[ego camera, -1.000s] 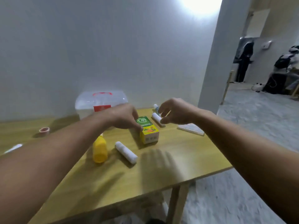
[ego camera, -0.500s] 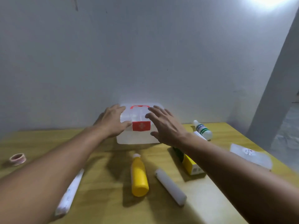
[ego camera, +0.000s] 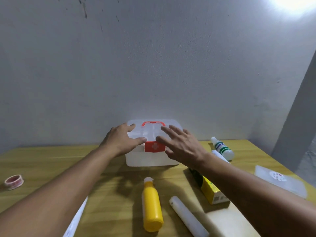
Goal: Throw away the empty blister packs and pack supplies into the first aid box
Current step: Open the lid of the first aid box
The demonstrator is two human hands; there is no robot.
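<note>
A translucent white first aid box [ego camera: 150, 159] with a red handle and red front latch stands shut against the wall. My left hand [ego camera: 120, 141] rests on the left of its lid, fingers spread. My right hand [ego camera: 181, 145] hovers over the right of the lid with fingers apart and nothing in it. In front lie a yellow bottle [ego camera: 151, 205], a white roll [ego camera: 187, 217] and a yellow-green carton [ego camera: 212, 190], partly under my right forearm. A clear bottle with a green label [ego camera: 222, 148] lies right of the box.
A wooden table [ego camera: 42, 161] stands against a grey wall. A roll of tape [ego camera: 14, 181] sits at the far left. A flat clear packet [ego camera: 280, 180] lies near the right edge. A long white wrapped item [ego camera: 77, 218] lies under my left forearm.
The view swung left from the table corner onto the box. Both hands left the carton and moved to the box lid, then closed in a little further on it.
</note>
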